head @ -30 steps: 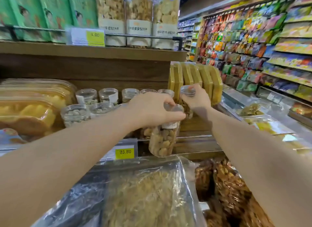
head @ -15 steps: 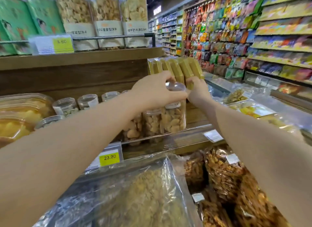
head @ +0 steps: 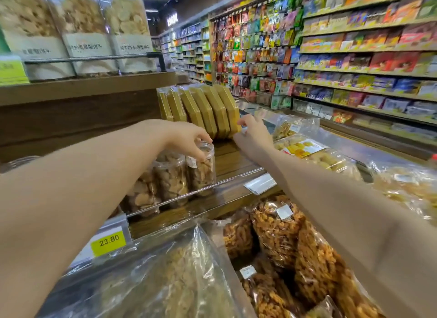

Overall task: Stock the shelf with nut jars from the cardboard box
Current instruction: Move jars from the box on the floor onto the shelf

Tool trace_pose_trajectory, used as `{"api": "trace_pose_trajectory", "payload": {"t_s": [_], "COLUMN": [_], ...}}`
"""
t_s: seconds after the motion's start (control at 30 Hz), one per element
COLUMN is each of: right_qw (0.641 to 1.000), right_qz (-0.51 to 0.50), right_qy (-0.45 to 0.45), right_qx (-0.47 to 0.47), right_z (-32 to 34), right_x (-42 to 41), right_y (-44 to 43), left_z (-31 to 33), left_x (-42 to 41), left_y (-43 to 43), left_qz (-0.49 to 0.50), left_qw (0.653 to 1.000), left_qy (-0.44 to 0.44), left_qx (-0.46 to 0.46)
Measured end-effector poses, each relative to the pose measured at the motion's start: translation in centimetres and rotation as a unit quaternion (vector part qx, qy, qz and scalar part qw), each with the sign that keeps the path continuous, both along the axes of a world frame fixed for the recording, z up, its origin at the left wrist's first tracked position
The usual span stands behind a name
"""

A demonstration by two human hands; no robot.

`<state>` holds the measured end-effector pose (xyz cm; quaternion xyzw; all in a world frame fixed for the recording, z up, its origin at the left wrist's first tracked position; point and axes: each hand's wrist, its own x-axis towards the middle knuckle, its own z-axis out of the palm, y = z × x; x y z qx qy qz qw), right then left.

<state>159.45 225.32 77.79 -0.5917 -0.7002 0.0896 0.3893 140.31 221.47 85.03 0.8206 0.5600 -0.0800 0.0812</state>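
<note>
A clear nut jar [head: 203, 172] stands upright at the right end of a row of similar jars [head: 170, 178] along the front of the wooden shelf [head: 233, 160]. My left hand [head: 189, 136] reaches over it from the left, and its curled fingertips pinch the jar's lid rim. My right hand [head: 254, 128] is further right and back, with its fingers stretched against the outermost of several upright yellow packs [head: 212, 109]. It holds nothing. No cardboard box is in view.
Large clear bags of snacks [head: 283, 242] fill the bins below the shelf, behind a yellow 23.80 price tag [head: 108, 243]. Biscuit bags [head: 82, 29] stand on the upper shelf. More bagged snacks [head: 314, 152] lie to the right, with packed aisle shelves [head: 354, 57] beyond.
The jar went from tilted in the air to standing on the shelf at the row's right end. My right hand left the jars and moved to the yellow packs. The view swung right.
</note>
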Motion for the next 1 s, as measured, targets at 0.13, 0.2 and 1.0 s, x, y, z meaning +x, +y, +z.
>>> {"api": "trace_pose_trajectory", "payload": {"t_s": [0.13,0.2,1.0], "right_qw": [1.000,1.000,0.979], "right_qz": [0.004,0.003,-0.050], "right_qy": [0.002,-0.001,0.187], "right_qx": [-0.001,0.001,0.068], "right_z": [0.4,1.4,-3.7], "right_x": [-0.5,-0.5,-5.1], "right_y": [-1.4,-2.6,-51.0], "left_z": [-0.8,-1.2,-16.6], "left_x": [0.0,0.3,3.2], "left_y": [-1.3,-3.0,-42.5], "left_qz": [0.001,-0.014,-0.231], "left_qw": [0.997,0.987,0.925], "left_qy": [-0.038,-0.078,-0.263], "left_qx": [0.066,0.137,-0.150]}}
